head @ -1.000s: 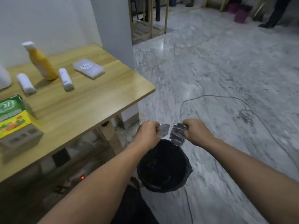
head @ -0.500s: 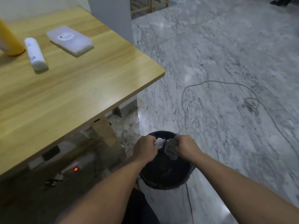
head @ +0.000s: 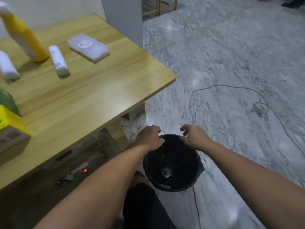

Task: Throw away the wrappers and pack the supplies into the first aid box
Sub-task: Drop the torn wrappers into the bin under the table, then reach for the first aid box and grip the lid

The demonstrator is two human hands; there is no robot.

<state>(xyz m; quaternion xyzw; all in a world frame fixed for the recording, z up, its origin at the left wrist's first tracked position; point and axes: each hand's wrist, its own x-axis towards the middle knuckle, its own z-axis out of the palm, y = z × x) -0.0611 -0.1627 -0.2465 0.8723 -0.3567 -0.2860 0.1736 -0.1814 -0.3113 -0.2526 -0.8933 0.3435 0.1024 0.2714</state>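
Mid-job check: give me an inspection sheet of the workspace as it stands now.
Surface: wooden table, mostly bare near its corner.
Job's things: one clear wrapper lies inside the black bin; two white rolls, a yellow bottle and a flat white packet wait on the table.
Clutter: a green and yellow carton at the table's left edge.
Grippers: left hand and right hand over the bin's far rim, holding nothing.
Cables: a thin cable loops across the floor; a power strip with a red light under the table.
Surroundings: marble floor, white wall.
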